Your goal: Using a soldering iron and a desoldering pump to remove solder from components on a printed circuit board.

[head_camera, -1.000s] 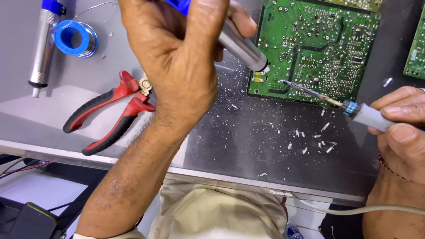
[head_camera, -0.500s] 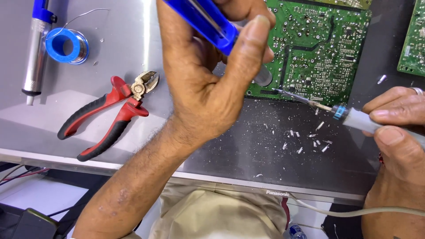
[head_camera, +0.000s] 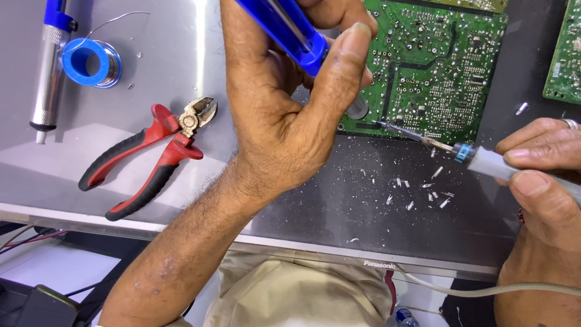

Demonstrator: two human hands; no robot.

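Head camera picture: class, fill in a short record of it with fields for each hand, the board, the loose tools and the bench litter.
left hand: grips a blue pump tool, tip at the board's edge
right hand: holds a soldering iron, tip on the board's lower edge
circuit board: green, lying flat
cutters: red handles, on the bench at left
solder reel: blue, top left
second pump: beside the reel
wire bits: scattered under the iron

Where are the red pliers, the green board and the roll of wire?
Red pliers (head_camera: 154,158), head view: on the upper red handle.
Green board (head_camera: 436,66), head view: on its dotted middle.
Roll of wire (head_camera: 91,62), head view: on the blue spool's rim.
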